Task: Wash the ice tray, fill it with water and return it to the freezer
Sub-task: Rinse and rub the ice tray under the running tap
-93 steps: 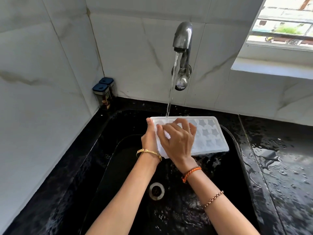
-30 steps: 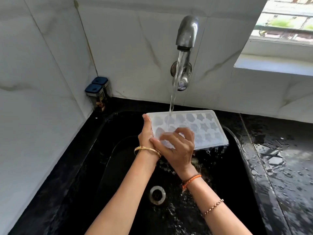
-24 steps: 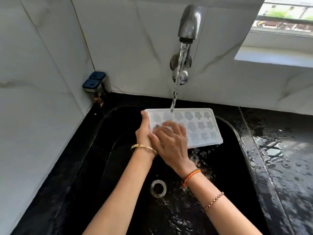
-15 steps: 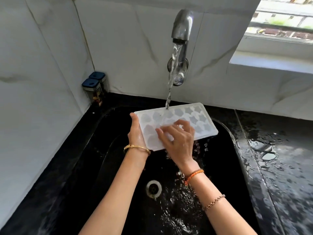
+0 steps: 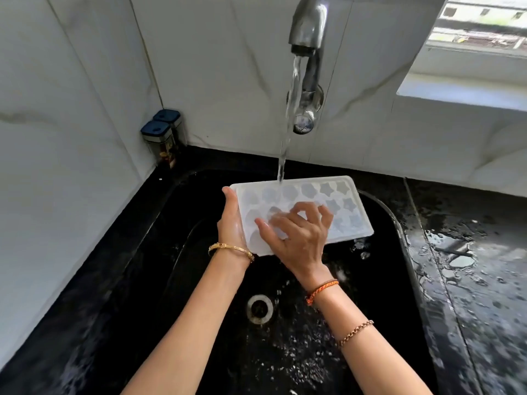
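Head view: one white ice tray (image 5: 336,206) is held over one black sink (image 5: 399,223), just above the frame's centre, tilted with its moulded cavities facing up. One tap (image 5: 309,27) at 12 o'clock sends a single stream of water (image 5: 288,118) onto the tray's far edge. The left hand (image 5: 231,220) grips the tray's short end at 9 o'clock of the tray, thumb up along the rim; its other fingers are hidden beneath. The right hand (image 5: 296,238) lies on top of the tray, fingers bent and spread, tips pressing into the cavities; it clasps nothing.

Counted: two square jars (image 5: 164,138) with dark blue lids, side by side in the corner at 10 o'clock of the sink; one round drain (image 5: 259,309) at 6 o'clock of the tray; one gold bangle (image 5: 231,249) on the left wrist; one orange thread band (image 5: 322,289) and one bead chain (image 5: 356,333) on the right forearm.

The black counter (image 5: 470,295) at 3 o'clock is wet with puddles and drops. White marble-veined tiles (image 5: 228,67) cover both walls; one window (image 5: 482,29) sits at 2 o'clock.
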### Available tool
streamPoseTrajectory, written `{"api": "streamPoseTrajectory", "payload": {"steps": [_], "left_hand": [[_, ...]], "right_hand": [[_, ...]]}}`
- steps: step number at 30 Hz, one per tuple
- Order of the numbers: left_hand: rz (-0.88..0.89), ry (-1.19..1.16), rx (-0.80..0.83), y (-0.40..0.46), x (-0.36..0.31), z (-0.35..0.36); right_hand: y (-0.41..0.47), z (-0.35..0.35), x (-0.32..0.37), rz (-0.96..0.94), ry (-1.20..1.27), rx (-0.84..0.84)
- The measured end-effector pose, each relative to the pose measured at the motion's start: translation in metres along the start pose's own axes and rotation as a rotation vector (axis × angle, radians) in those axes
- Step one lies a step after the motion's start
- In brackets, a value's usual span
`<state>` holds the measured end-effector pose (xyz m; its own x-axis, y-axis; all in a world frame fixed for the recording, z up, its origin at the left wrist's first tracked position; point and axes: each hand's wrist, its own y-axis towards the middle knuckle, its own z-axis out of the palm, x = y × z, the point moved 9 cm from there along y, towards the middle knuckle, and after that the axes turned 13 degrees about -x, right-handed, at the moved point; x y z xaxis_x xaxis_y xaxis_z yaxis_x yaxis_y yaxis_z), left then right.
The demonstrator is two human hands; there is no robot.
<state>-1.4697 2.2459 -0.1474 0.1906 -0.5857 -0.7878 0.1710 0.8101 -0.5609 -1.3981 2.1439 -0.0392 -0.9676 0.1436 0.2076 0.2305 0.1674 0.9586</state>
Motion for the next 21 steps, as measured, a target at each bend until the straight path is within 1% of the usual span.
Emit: {"api": "streamPoseTrajectory", "payload": {"steps": [1, 2, 3, 5, 6, 7, 8, 10, 11, 13, 14, 16, 17, 19, 21], "left_hand": [[0.014, 0.035, -0.036, 0.002, -0.001, -0.003], [0.014, 0.039, -0.030, 0.002, -0.001, -0.002], [0.006, 0.020, -0.008, 0.004, 0.000, -0.001], [-0.049, -0.108, 0.091, 0.000, 0.001, 0.008], [-0.072, -0.165, 0.118, -0.003, 0.001, 0.011], [-0.073, -0.175, 0.122, -0.003, 0.001, 0.011], [-0.041, -0.117, 0.090, -0.001, 0.002, 0.007], [0.028, 0.000, 0.009, 0.003, 0.000, -0.001], [0.015, -0.023, 0.018, 0.003, 0.000, 0.000], [-0.044, -0.153, 0.095, -0.002, -0.001, 0.008], [-0.057, -0.189, 0.117, -0.004, -0.002, 0.011], [-0.053, -0.180, 0.105, -0.002, -0.005, 0.010], [-0.054, -0.166, 0.094, 0.000, -0.006, 0.009], [-0.068, -0.152, 0.074, 0.001, -0.002, 0.008], [-0.062, -0.144, 0.081, 0.002, 0.001, 0.009]], "right_hand": [[-0.002, 0.001, -0.001, 0.031, 0.010, 0.018], [-0.003, 0.004, -0.001, 0.040, 0.012, 0.053], [-0.004, 0.009, 0.000, 0.029, 0.014, 0.103], [-0.005, 0.014, 0.004, -0.051, -0.009, 0.158], [-0.004, 0.015, 0.006, -0.093, -0.025, 0.150], [-0.002, 0.013, 0.007, -0.119, -0.034, 0.118], [-0.001, 0.008, 0.007, -0.117, -0.036, 0.072], [0.002, 0.003, 0.003, -0.035, -0.036, 0.002], [0.003, 0.002, 0.001, 0.015, -0.033, -0.006], [0.000, 0.004, -0.001, 0.074, -0.014, 0.020], [-0.001, 0.008, 0.000, 0.067, -0.005, 0.061], [-0.002, 0.016, 0.005, -0.007, -0.009, 0.134], [-0.001, 0.018, 0.008, -0.051, -0.021, 0.144], [0.000, 0.016, 0.007, -0.086, -0.033, 0.103], [0.002, 0.009, 0.002, -0.035, -0.060, 0.033]]}}
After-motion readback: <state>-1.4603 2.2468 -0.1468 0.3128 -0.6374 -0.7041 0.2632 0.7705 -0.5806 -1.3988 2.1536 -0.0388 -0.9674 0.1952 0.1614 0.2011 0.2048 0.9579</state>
